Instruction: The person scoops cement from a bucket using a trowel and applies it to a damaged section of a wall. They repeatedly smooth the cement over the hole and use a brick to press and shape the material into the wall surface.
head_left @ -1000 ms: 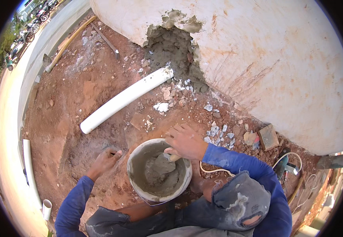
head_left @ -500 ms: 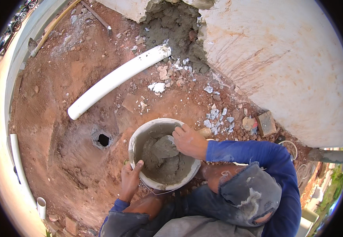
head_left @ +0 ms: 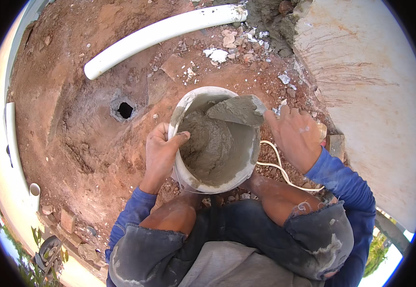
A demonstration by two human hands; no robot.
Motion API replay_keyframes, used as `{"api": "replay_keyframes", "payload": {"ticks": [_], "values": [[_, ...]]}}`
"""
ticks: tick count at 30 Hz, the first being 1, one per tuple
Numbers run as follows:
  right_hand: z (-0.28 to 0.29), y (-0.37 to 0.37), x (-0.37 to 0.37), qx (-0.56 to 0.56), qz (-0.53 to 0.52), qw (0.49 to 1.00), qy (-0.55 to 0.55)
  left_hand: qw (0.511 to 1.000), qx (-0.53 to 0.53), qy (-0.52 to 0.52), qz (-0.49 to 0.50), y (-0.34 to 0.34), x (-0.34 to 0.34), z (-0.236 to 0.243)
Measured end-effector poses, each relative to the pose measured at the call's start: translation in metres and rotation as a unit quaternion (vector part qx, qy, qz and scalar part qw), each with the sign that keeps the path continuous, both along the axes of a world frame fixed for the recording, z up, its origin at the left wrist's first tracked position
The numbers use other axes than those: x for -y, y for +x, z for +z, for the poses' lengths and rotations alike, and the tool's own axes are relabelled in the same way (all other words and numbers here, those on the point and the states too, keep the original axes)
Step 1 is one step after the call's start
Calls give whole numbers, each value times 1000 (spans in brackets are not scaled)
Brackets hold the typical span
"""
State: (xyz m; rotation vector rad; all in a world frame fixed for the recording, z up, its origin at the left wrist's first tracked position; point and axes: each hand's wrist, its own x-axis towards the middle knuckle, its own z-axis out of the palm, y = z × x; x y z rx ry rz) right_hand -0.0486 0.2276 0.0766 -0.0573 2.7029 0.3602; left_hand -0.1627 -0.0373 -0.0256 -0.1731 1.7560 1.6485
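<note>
A round bucket [head_left: 175, 119] partly filled with wet grey mortar [head_left: 210, 148] stands between my knees. My left hand [head_left: 162, 150] grips its left rim, thumb over the edge on the inside. A trowel [head_left: 236, 110] with a mortar-coated blade lies across the bucket's far right rim. At the blade's right end is my right hand [head_left: 294, 134], fingers curled round the trowel's handle, which the hand mostly hides. A thin wire handle [head_left: 181, 184] hangs at the bucket's near left side.
A white pipe [head_left: 165, 32] lies on the reddish soil beyond the bucket. To the left is a dark hole [head_left: 124, 110]. Rubble [head_left: 236, 40] lies by the stained wall [head_left: 361, 95] at the right. A pale cable [head_left: 282, 167] loops beside the bucket.
My right hand has drawn the trowel up from the mortar and rightward to the rim. The bucket sits differently in my left hand's hold, and the view has shifted, turning nearer.
</note>
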Motion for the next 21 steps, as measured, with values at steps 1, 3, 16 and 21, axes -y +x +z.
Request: {"api": "replay_keyframes", "payload": {"ticks": [1, 3, 16, 21], "values": [[-6, -4, 5, 3, 6, 1000, 19, 1000, -4, -1, -1, 1, -1, 0], [-24, -12, 13, -29, 33, 998, 35, 999, -27, -28, -15, 0, -6, 2], [-24, 25, 32, 72, -18, 961, -265, 990, -132, -54, -18, -2, -30, -6], [-21, 28, 0, 120, -61, 941, -312, 994, -97, -41, -9, -2, -16, -11]]}}
